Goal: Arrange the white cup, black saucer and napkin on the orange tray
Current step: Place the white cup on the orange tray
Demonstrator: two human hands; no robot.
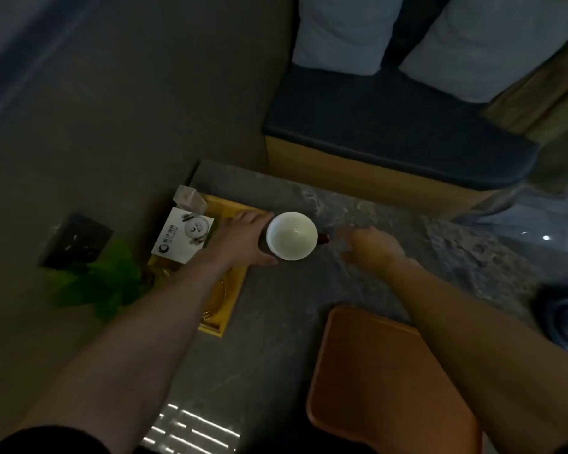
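the left hand (243,239) has its grip wrapped round the side of the white cup (291,235), probably to carry it to the orange tray (374,381), bare on the bench (269,339) nearer the person. just beyond the cup, the right hand (373,247) is blurred; its grip i cannot tell. no saucer or napkin is clearly visible.

The white cup (291,235) looks like smooth glazed ceramic with a soft shine. The worktop (276,322) is mottled grey stone, polished enough to mirror light. The orange tray (368,371) appears matt and smooth. The card (181,235) looks like printed paper.
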